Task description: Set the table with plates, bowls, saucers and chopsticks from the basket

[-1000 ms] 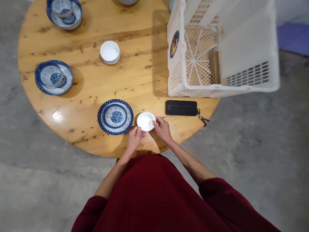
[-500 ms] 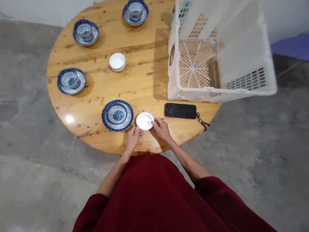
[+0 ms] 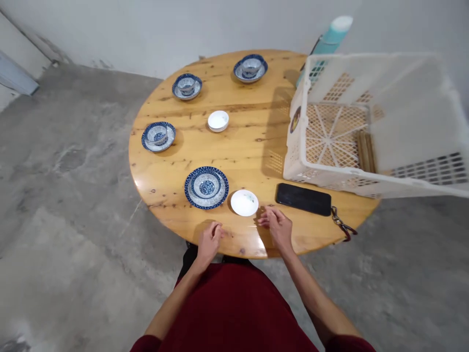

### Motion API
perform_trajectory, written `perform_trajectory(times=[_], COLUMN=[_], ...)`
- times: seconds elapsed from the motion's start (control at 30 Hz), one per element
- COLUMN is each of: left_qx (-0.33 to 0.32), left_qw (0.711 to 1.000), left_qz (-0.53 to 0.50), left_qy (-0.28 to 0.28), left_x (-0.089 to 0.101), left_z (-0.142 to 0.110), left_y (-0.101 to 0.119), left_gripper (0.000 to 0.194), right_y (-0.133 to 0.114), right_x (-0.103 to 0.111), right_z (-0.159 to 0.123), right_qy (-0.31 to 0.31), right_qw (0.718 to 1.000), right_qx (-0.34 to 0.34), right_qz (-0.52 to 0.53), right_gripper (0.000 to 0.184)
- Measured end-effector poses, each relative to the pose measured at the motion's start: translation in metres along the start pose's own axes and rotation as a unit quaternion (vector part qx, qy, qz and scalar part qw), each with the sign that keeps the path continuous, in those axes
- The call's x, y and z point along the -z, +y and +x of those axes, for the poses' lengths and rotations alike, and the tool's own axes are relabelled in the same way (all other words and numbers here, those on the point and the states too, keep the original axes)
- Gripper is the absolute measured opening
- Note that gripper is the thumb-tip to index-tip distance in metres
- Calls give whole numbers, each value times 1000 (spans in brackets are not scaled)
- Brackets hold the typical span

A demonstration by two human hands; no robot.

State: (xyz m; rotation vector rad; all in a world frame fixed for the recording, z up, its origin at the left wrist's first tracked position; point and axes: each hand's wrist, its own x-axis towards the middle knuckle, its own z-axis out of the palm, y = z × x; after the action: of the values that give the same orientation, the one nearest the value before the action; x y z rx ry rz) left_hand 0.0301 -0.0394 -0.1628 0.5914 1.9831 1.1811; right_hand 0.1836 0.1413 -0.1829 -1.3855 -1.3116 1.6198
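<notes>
A small white dish (image 3: 244,203) with a faint green pattern lies on the round wooden table in front of me. Just right of its rim is my right hand (image 3: 277,227), apart from the dish, with fingers loosely bent and nothing in them. My left hand (image 3: 210,243) hovers by the table's near edge, below and left of the dish, its fingers slightly curled and holding nothing. To the left of the dish, a blue-and-white bowl (image 3: 207,186) sits on a matching plate (image 3: 194,199).
Farther back are three blue-and-white sets of bowls (image 3: 159,136) (image 3: 186,86) (image 3: 250,68) and stacked white bowls (image 3: 218,121). On the right, a white plastic crate (image 3: 296,168) holds wooden sticks (image 3: 366,151). A black phone (image 3: 304,199) with a strap lies before it; a turquoise bottle (image 3: 331,36) stands behind.
Both hands have let go of the white dish and drawn back from it, the left toward the near edge, the right sideways. The view has tilted up, showing more table and the wall.
</notes>
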Motion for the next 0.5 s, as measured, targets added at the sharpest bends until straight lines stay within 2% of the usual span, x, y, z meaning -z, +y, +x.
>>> perform_trajectory(times=[0.07, 0.13, 0.23, 0.33, 0.5], left_qx=[-13, -18, -24, -33, -26], left_qw=[1000, 1000, 1000, 998, 992], left_qz=[-8, -8, 6, 22, 3], left_qy=[-4, -5, 16, 57, 124], left_x=[11, 30, 75, 135, 240], left_z=[3, 4, 4, 6, 11], left_y=[-1, -2, -10, -21, -44], left_gripper=[29, 29, 29, 30, 35], right_y=[-1, -3, -11, -19, -32], right_x=[4, 2, -16, -56, -146], right_z=[-9, -19, -37, -55, -74], right_qy=[28, 54, 87, 95, 63], right_qw=[999, 998, 993, 990, 988], right_qx=[15, 36, 69, 100, 129], right_qz=[-5, -16, -27, -36, -61], right_gripper=[40, 38, 35, 33, 32])
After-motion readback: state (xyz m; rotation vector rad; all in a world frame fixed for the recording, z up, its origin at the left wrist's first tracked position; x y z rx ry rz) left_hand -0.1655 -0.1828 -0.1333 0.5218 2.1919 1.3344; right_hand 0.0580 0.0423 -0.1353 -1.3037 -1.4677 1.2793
